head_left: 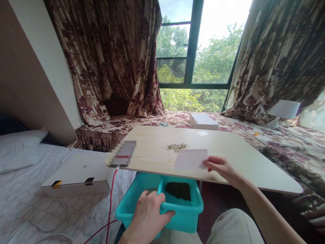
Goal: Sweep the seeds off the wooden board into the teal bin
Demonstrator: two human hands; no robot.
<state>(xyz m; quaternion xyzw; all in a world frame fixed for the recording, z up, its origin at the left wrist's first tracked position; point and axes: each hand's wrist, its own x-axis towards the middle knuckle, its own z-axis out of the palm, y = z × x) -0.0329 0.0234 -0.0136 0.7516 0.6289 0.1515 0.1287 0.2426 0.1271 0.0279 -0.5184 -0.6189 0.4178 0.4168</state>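
Note:
My right hand (218,166) pinches the right edge of a thin whitish rectangular sheet (191,160) over the near part of the wooden table (152,142). Just beyond the sheet lies a loose patch of small green and pale grains (176,147). Below the table's near edge, my left hand (152,213) is closed over the front rim and divider of a teal two-compartment bin (181,211). In its right compartment is a heap of dark green grains (178,190). A few grains show in the left compartment, partly hidden by my left hand.
A phone-like device (124,154), blurred out, lies on the table's left end with a red cable (111,200). A small white piece (202,133) is near the far edge. White boxes stand on the bed (81,169) and window ledge (204,121); a lamp (284,110) stands right.

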